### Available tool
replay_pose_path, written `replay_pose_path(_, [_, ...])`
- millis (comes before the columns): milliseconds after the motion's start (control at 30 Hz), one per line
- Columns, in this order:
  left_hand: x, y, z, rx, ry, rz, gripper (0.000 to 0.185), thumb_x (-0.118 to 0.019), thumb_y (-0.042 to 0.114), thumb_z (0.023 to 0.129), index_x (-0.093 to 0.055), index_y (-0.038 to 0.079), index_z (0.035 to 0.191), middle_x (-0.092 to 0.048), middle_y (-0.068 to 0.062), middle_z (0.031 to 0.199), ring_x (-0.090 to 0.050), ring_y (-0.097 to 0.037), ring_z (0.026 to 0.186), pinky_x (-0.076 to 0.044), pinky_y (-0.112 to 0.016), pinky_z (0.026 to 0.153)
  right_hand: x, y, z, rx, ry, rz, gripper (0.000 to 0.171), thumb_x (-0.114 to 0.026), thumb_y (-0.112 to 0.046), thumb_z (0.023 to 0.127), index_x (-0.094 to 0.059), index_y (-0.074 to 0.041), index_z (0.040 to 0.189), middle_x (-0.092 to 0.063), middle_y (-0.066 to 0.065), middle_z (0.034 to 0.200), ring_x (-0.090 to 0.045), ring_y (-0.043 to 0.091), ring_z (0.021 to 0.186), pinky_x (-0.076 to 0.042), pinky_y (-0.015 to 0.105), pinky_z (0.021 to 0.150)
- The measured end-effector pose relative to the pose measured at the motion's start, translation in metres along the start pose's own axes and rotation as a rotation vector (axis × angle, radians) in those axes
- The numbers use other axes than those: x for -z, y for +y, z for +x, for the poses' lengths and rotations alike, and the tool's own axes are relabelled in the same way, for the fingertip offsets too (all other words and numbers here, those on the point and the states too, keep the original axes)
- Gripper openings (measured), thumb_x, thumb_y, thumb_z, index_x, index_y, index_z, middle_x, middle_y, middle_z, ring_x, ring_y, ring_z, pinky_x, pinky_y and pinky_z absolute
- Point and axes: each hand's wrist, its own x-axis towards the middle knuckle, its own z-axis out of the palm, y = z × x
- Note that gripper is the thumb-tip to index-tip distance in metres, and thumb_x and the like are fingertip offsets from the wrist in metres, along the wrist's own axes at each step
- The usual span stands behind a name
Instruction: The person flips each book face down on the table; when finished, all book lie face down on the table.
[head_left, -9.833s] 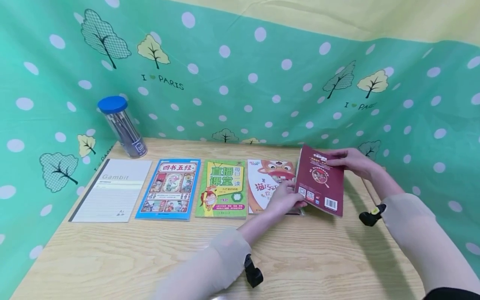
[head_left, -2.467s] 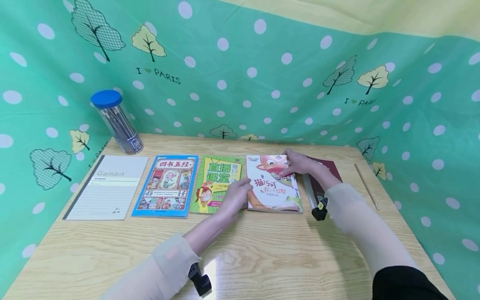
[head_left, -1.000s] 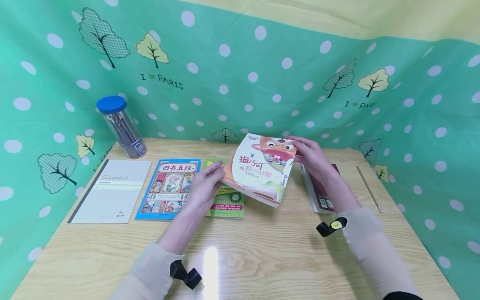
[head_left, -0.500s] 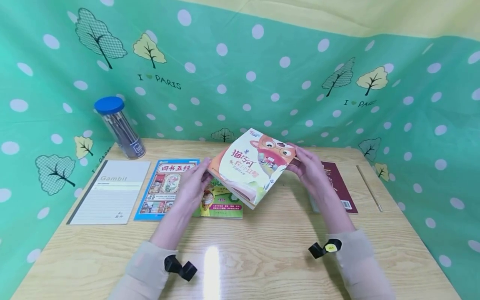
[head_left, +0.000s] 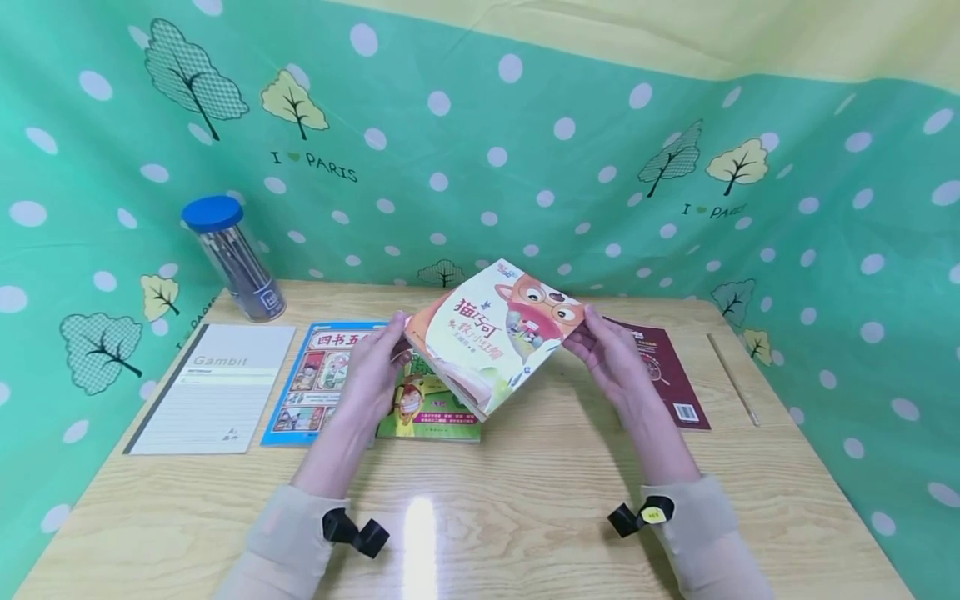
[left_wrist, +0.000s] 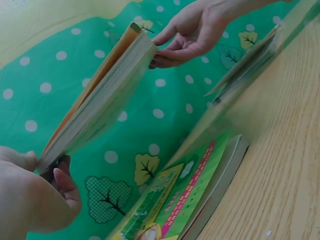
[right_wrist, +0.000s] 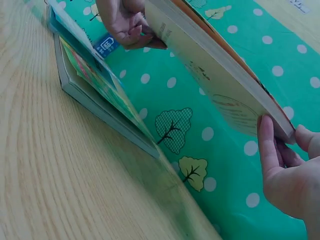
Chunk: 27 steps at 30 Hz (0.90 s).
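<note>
A white and orange picture-cover book (head_left: 487, 333) is held up off the table, turned at an angle with its front cover upward. My left hand (head_left: 371, 371) pinches its left corner, thumb on top and fingers beneath. At the opposite corner my right hand (head_left: 611, 354) grips it between thumb and fingers. In the right wrist view the pale back cover (right_wrist: 215, 85) shows, with the right hand's fingertips (right_wrist: 266, 132) against it. Under and behind the left hand lie a green book (head_left: 431, 412) and a blue book (head_left: 303, 392), both partly covered from view.
A Gambit notebook (head_left: 213, 387) lies at the far left. Behind it stands a clear jar of pencils (head_left: 240, 267) with a blue lid. To the right are a maroon book (head_left: 667, 375) and a thin stick (head_left: 733, 379). A polka-dot curtain (head_left: 480, 150) rises behind the wooden table (head_left: 510, 517).
The maroon book was earlier in both hands and now lies on the table at right. Both hands have lifted the white and orange book from the row and turned it clockwise.
</note>
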Motion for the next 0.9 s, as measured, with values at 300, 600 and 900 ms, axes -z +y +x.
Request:
replay_pose_path(300, [0.0023,0.0085,-0.0017,-0.024,-0.076,0.015,0.048,-0.06,0.026,0.104,-0.052,0.005,0.146,-0.06,0.005,0.12,-0.055,-0.006,0.101,-0.047,-0.014,0.088,-0.0007,0.0023,0.0005,0.041,-0.032,-0.053,0.021,-0.058,-0.022,0.105,-0.076,-0.01,0.104,-0.077,0.006,0.097,-0.075,0.015,0.088,-0.064,0.025,0.085])
replay_pose_path(600, [0.0052,0.0064,-0.0006,-0.034,-0.006,-0.013,0.05,-0.066,0.025,0.1,-0.054,0.003,0.143,-0.064,0.007,0.099,-0.057,-0.004,0.087,-0.049,-0.012,0.075,0.0,0.0035,0.0008,0.118,-0.007,-0.227,0.025,-0.058,-0.021,0.105,-0.077,-0.016,0.088,-0.07,-0.002,0.075,-0.065,0.008,0.068,-0.059,0.018,0.065])
replay_pose_path(900, [0.0049,0.0104,-0.0021,-0.044,0.015,-0.071,0.054,-0.074,0.025,0.095,-0.057,0.004,0.141,-0.066,0.004,0.099,-0.057,-0.002,0.074,-0.05,-0.009,0.064,0.0017,0.0021,-0.0006,0.124,-0.009,-0.27,0.023,-0.055,-0.02,0.107,-0.074,-0.016,0.096,-0.066,-0.002,0.079,-0.061,0.006,0.06,-0.056,0.016,0.056])
